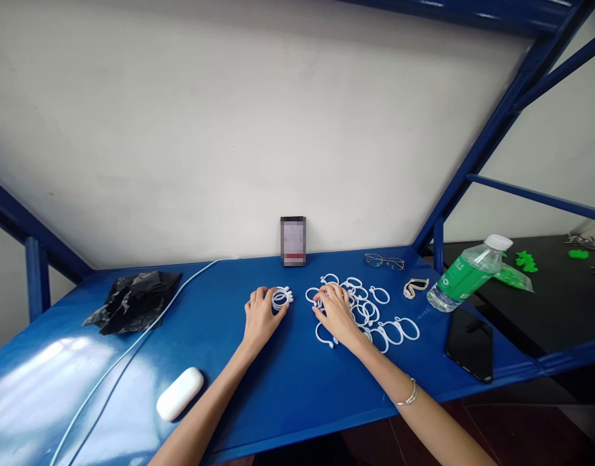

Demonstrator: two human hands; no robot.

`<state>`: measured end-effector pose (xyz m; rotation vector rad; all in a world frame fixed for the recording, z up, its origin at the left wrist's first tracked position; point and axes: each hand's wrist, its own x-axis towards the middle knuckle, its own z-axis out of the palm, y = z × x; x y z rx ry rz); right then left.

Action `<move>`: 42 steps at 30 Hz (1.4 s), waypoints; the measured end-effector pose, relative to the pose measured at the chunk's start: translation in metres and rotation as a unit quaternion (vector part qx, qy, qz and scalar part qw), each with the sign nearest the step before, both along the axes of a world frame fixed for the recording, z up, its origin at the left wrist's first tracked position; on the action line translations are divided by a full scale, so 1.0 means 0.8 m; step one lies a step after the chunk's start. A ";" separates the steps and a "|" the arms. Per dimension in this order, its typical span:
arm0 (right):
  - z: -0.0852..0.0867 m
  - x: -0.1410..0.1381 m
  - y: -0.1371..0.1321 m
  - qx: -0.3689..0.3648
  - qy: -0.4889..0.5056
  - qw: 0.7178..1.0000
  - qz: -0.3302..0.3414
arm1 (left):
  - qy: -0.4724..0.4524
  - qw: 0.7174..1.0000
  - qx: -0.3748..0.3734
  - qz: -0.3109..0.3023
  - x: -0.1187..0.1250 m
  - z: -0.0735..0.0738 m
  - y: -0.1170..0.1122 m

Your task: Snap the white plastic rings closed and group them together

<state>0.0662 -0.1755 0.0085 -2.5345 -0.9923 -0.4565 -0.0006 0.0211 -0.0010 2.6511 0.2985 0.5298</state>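
My left hand point(261, 317) is curled around a small stack of white plastic rings point(280, 298), thumb on the near side and fingers behind. Each ring has a small knob, and the knobs line up on the right of the stack. To the right, a loose pile of similar white rings point(369, 312) is spread over the blue table. My right hand point(336, 312) rests over the pile's left part, its thumb and fingers bent together at the edge of a white ring point(311, 296). The fingers partly hide what lies beneath them.
A phone point(293, 242) leans upright on the wall. Eyeglasses point(384, 261), a beige strap-like item point(415, 288), a water bottle point(469, 273) and a dark phone point(469, 345) are at right. At left lie a black plastic bag point(134, 301), a cable point(132, 346) and a white case point(179, 394).
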 end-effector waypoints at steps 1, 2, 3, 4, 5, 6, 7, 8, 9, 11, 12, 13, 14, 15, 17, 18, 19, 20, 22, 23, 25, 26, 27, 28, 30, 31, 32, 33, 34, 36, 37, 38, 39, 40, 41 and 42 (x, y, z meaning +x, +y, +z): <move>0.000 0.000 0.000 -0.001 -0.001 1.000 -0.001 | 0.000 1.000 0.001 0.000 0.000 0.000 0.000; -0.001 0.000 0.000 -0.002 -0.001 1.000 -0.001 | 0.000 1.000 0.003 0.000 0.000 0.000 0.000; -0.001 0.000 0.000 -0.003 -0.001 1.000 -0.001 | 0.001 1.000 0.004 0.000 0.000 -0.001 0.000; -0.001 0.000 0.000 -0.004 0.000 1.000 0.001 | 0.002 1.000 0.006 0.001 0.000 -0.001 0.000; -0.002 0.000 0.000 -0.004 0.002 1.000 0.002 | 0.002 1.000 0.007 0.001 0.000 -0.002 0.000; -0.002 0.000 0.001 -0.004 0.003 1.000 0.002 | 0.001 1.000 0.008 0.000 0.000 -0.003 0.001; -0.002 0.001 0.001 -0.003 0.003 1.000 0.002 | 0.000 1.000 0.009 0.000 0.001 -0.003 0.001; -0.001 0.000 0.001 -0.001 0.003 1.000 0.002 | -0.002 1.000 0.010 0.000 0.001 -0.004 0.001; 0.000 0.000 0.001 0.001 0.001 1.000 0.001 | -0.005 1.000 0.011 0.001 0.001 -0.004 0.001; 0.002 0.000 0.001 0.008 -0.005 1.000 0.000 | -0.014 1.000 0.016 0.003 0.001 -0.004 0.000; 0.004 -0.001 0.001 0.012 -0.009 1.000 0.000 | -0.020 1.000 0.018 0.002 0.001 -0.004 0.000; 0.006 -0.001 0.001 0.017 -0.013 1.000 0.001 | -0.026 0.999 0.019 0.000 0.001 -0.003 0.000; 0.007 -0.001 0.001 0.023 -0.016 1.000 0.003 | -0.033 0.999 0.019 -0.003 0.001 -0.003 -0.001; 0.009 -0.001 0.001 0.030 -0.017 0.999 0.005 | -0.042 0.999 0.016 -0.009 0.001 -0.002 -0.001; 0.010 0.000 0.001 0.047 -0.012 0.999 0.016 | -0.061 0.998 0.007 -0.022 0.001 0.001 -0.003; 0.011 0.000 0.001 0.058 -0.005 0.998 0.024 | -0.073 0.997 0.002 -0.032 0.001 0.003 -0.004; 0.012 0.000 0.001 0.072 0.003 0.997 0.035 | -0.085 0.995 -0.003 -0.045 0.001 0.005 -0.005; 0.013 0.001 0.002 0.089 0.013 0.995 0.049 | -0.096 0.993 -0.006 -0.061 0.000 0.008 -0.006; 0.016 -0.001 0.002 0.128 0.030 0.988 0.078 | -0.113 0.989 -0.013 -0.096 -0.001 0.013 -0.008; 0.019 -0.002 0.003 0.149 0.036 0.984 0.094 | -0.118 0.987 -0.016 -0.113 -0.002 0.015 -0.010; 0.025 -0.006 0.003 0.185 0.040 0.974 0.124 | -0.121 0.982 -0.025 -0.140 -0.004 0.019 -0.012; 0.027 -0.008 0.004 0.201 0.039 0.969 0.137 | -0.120 0.981 -0.029 -0.151 -0.005 0.021 -0.013; 0.030 -0.010 0.004 0.216 0.036 0.965 0.147 | -0.118 0.979 -0.031 -0.161 -0.006 0.023 -0.013; 0.032 -0.012 0.004 0.230 0.033 0.960 0.154 | -0.115 0.978 -0.033 -0.172 -0.006 0.024 -0.014; 0.035 -0.015 0.005 0.255 0.025 0.954 0.159 | -0.108 0.975 -0.035 -0.193 -0.008 0.026 -0.015; 0.036 -0.016 0.005 0.263 0.021 0.951 0.158 | -0.104 0.973 -0.038 -0.202 -0.009 0.026 -0.016; 0.036 -0.017 0.005 0.269 0.017 0.950 0.158 | -0.101 0.972 -0.043 -0.209 -0.009 0.026 -0.017; 0.036 -0.017 0.005 0.272 0.014 0.949 0.159 | -0.100 0.970 -0.048 -0.214 -0.010 0.026 -0.018; 0.036 -0.017 0.004 0.273 0.011 0.948 0.161 | -0.100 0.969 -0.053 -0.218 -0.010 0.026 -0.019; 0.036 -0.017 0.004 0.273 0.006 0.947 0.172 | -0.107 0.967 -0.059 -0.224 -0.011 0.026 -0.020; 0.036 -0.017 0.004 0.273 0.004 0.945 0.178 | -0.112 0.966 -0.060 -0.227 -0.011 0.027 -0.021; 0.036 -0.017 0.004 0.274 0.003 0.944 0.184 | -0.117 0.964 -0.061 -0.229 -0.012 0.028 -0.022; 0.036 -0.017 0.004 0.276 0.003 0.942 0.188 | -0.122 0.964 -0.062 -0.230 -0.012 0.028 -0.022; 0.036 -0.017 0.004 0.278 0.004 0.941 0.190 | -0.127 0.963 -0.062 -0.229 -0.013 0.029 -0.023; 0.036 -0.018 0.004 0.280 0.006 0.941 0.190 | -0.133 0.963 -0.060 -0.227 -0.013 0.031 -0.023; 0.036 -0.018 0.004 0.282 0.007 0.941 0.189 | -0.139 0.963 -0.056 -0.225 -0.013 0.032 -0.023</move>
